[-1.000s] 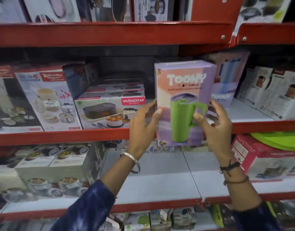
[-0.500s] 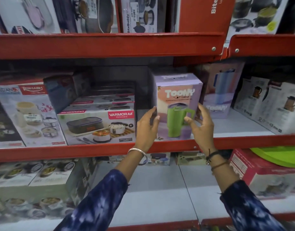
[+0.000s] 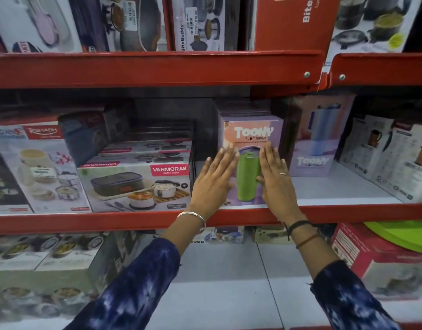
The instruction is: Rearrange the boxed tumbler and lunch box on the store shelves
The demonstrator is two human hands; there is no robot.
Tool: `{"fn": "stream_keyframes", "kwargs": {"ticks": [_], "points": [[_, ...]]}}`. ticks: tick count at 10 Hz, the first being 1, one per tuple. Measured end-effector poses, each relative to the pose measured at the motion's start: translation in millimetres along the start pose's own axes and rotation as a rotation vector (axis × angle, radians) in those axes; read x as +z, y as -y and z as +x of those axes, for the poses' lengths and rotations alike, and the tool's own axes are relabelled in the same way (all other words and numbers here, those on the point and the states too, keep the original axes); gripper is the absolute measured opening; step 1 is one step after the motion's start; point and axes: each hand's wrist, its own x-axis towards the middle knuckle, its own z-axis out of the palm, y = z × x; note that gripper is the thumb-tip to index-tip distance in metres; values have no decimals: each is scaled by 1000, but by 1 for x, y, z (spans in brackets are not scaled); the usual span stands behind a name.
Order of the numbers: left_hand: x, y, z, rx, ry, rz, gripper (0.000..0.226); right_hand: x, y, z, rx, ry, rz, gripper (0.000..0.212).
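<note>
Both hands lie flat, fingers straight, palms vs. the front face of the tumbler box (image 3: 251, 139): left hand (image 3: 216, 179) on its left part, right hand (image 3: 275, 177) on its right, neither gripping. Box stands upright, long axis vertical, on the middle shelf (image 3: 348, 214) near the front lip, directly ahead of the palms. Lunch box (image 3: 136, 184) sits just left, nearer the left hand. Next move is prob. a straight push back, w/ even pressure so the box doesn't twist.

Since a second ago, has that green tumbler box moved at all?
Yes. The Toony tumbler box went from being held out in front of the red shelf edge to standing on the shelf behind it, right of the Varmora lunch box.
</note>
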Motion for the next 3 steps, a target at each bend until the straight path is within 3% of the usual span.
{"fn": "stream_keyframes", "kwargs": {"ticks": [2,3], "points": [[-10,1,1,3,95,-34,93,-9,14,-2,40,6,-44,78],[-26,1,-2,22,99,-76,75,-20,29,-4,69,-57,27,65]]}}
